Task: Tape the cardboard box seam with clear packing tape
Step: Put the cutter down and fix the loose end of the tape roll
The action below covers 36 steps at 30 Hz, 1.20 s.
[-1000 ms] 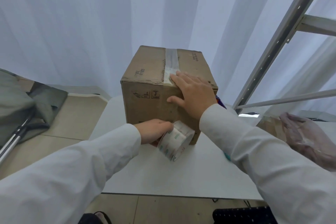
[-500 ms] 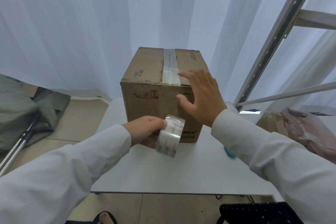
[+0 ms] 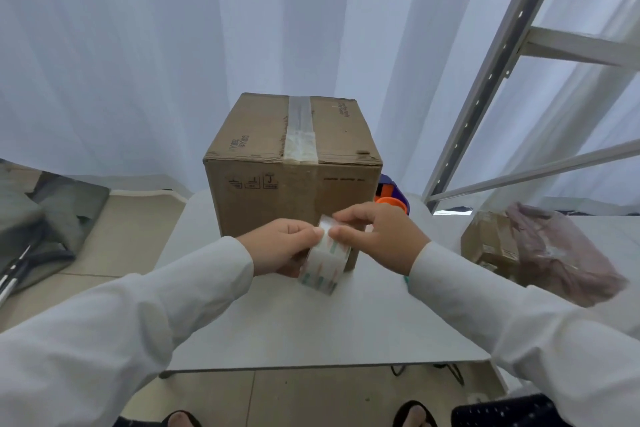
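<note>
- The brown cardboard box [image 3: 294, 180] is placed upright on the white table [image 3: 311, 329], in the middle of the frame; a strip of clear tape [image 3: 300, 130] is already laid along the top seam and ends at the front edge.
- The roll of clear packing tape with a printed core [image 3: 323, 262] is held just in front of the lower part of the box, probably so that the free end can be found and pulled.
- The roll is grasped by the left hand [image 3: 282, 250], with the fingers curled around its side.
- The loose end of the tape is pinched by the right hand [image 3: 377, 236] between thumb and forefinger at the top of the roll.
- Both wrists are bent inward and the hands meet in the lower centre of the frame.
- An orange and purple object [image 3: 391, 198] is partly hidden behind the right side of the box.
</note>
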Tool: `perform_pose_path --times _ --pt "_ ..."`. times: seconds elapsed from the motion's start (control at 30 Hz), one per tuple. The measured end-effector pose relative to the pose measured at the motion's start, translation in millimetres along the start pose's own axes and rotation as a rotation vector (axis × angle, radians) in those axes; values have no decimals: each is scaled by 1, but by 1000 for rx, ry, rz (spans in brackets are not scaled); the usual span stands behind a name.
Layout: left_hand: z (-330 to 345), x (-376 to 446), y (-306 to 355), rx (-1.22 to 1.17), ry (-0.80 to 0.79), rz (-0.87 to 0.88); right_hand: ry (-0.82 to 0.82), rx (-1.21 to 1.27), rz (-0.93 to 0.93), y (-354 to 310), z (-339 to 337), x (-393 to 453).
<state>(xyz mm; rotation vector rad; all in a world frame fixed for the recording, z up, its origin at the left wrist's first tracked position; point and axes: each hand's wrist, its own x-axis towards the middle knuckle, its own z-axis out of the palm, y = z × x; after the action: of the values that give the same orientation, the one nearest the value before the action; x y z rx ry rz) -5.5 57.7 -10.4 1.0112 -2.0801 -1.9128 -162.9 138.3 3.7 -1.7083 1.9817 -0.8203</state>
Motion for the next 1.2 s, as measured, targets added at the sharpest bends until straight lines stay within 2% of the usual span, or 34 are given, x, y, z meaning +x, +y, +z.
perform_pose_path --times 0.13,0.47,0.7,0.77,0.87,1.07,1.2 --pt "0 2 -1 22 19 -13 102 -29 -47 0 3 2" --pt "7 2 0 -12 148 -29 196 -172 -162 2 8 0" --pt "23 2 6 -321 198 -139 299 -414 -411 -1 5 -1" --pt "23 2 8 -431 178 -182 280 -537 -503 -3 2 -2" --pt "28 1 12 -518 186 -185 255 -682 -539 -5 4 -3" --pt "34 1 21 -627 79 -155 353 -631 -478 3 -1 7" --pt "29 3 20 -648 109 -192 294 -653 -605 3 4 3"
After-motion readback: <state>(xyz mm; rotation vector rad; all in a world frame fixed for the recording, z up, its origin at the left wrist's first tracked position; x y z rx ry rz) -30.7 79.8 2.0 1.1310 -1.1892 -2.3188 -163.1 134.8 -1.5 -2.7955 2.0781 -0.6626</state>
